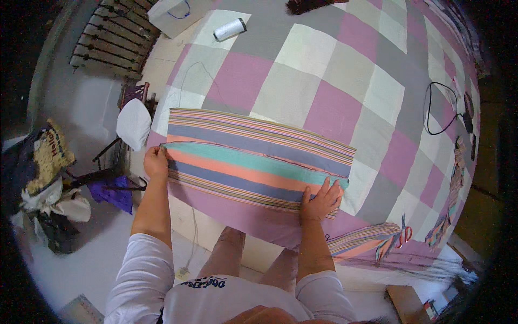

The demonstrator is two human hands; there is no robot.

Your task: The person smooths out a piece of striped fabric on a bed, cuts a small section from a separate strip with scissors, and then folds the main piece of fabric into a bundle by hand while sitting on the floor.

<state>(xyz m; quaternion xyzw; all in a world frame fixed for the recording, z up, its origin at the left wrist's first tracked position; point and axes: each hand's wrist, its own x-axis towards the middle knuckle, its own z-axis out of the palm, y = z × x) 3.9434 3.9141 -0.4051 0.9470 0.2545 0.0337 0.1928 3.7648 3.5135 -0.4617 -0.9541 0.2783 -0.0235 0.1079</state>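
A striped cloth panel in orange, teal, blue-grey and thin multicoloured bands lies spread across the near edge of a checked cloth. A dark seam line runs lengthwise through its middle, along a raised fold. My left hand pinches the left end of that fold between thumb and fingers. Toward the right end, my right hand rests flat on the cloth with fingers spread, just below the seam.
A spool of white thread lies at the far left. Red-handled scissors rest by striped fabric strips at the right. A black cable curls farther off. Left of the covered surface stand a chair and a radiator.
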